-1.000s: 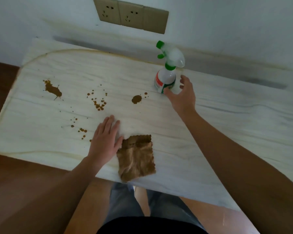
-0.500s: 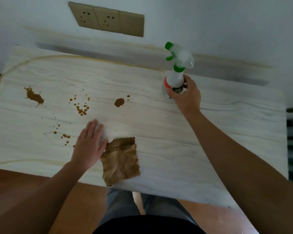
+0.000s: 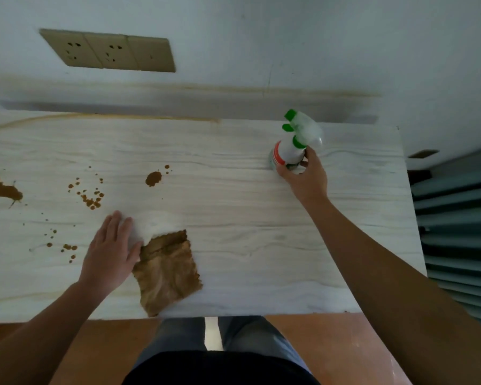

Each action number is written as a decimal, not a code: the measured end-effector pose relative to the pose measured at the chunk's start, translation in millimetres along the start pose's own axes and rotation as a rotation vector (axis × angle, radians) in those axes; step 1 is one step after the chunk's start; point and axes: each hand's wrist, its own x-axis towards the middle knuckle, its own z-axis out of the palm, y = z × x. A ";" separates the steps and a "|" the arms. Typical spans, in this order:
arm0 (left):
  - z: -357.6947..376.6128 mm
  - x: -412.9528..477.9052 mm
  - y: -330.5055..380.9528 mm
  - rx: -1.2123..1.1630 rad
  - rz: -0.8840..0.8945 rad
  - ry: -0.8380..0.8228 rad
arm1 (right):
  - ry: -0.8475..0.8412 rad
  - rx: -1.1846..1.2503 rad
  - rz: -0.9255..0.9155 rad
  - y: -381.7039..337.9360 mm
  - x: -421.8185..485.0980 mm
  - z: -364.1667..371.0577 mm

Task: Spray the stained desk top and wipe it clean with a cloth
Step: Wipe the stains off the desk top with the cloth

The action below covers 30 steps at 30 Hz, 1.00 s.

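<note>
The pale wood-grain desk top [image 3: 247, 218] carries brown stains: a blot at the far left [image 3: 4, 190], a spatter [image 3: 90, 197], a round spot [image 3: 153, 178] and small drops [image 3: 64, 245]. A cloth [image 3: 165, 269], brown with a white part, lies near the front edge. My left hand [image 3: 110, 252] rests flat on its white left side, fingers spread. A white spray bottle [image 3: 292, 147] with green trigger stands upright at the back right. My right hand [image 3: 303, 176] is wrapped around its base.
A wall with a beige socket plate [image 3: 109, 51] runs right behind the desk. Grey slatted steps or a radiator [image 3: 461, 232] lie past the desk's right edge. My legs [image 3: 211, 343] and a brown floor [image 3: 331, 351] are below the front edge.
My right hand reached the spray bottle and closed around its base. The left hand stayed flat on the cloth. The view shifted to the right.
</note>
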 end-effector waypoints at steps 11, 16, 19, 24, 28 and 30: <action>-0.5 -0.9 -7.9 -0.024 0.027 -0.014 | -0.050 -0.066 0.173 9.7 -84.1 41.7; -8.2 -3.8 -17.9 -0.022 0.067 -0.057 | -0.217 -0.133 -0.022 -20.2 -186.2 93.7; -11.5 -4.7 -24.0 -0.003 0.103 -0.072 | -0.353 -0.153 -0.199 -40.5 -244.1 133.1; -7.7 -8.2 -40.8 0.016 0.202 -0.061 | -0.364 -0.396 -0.319 -45.7 -284.9 193.0; -2.2 -11.0 -49.2 0.025 0.245 -0.049 | -0.230 -0.439 -0.354 -49.0 -307.4 201.9; -0.7 -12.9 -51.7 0.019 0.254 -0.050 | -0.221 -0.415 -0.380 -46.1 -318.6 201.6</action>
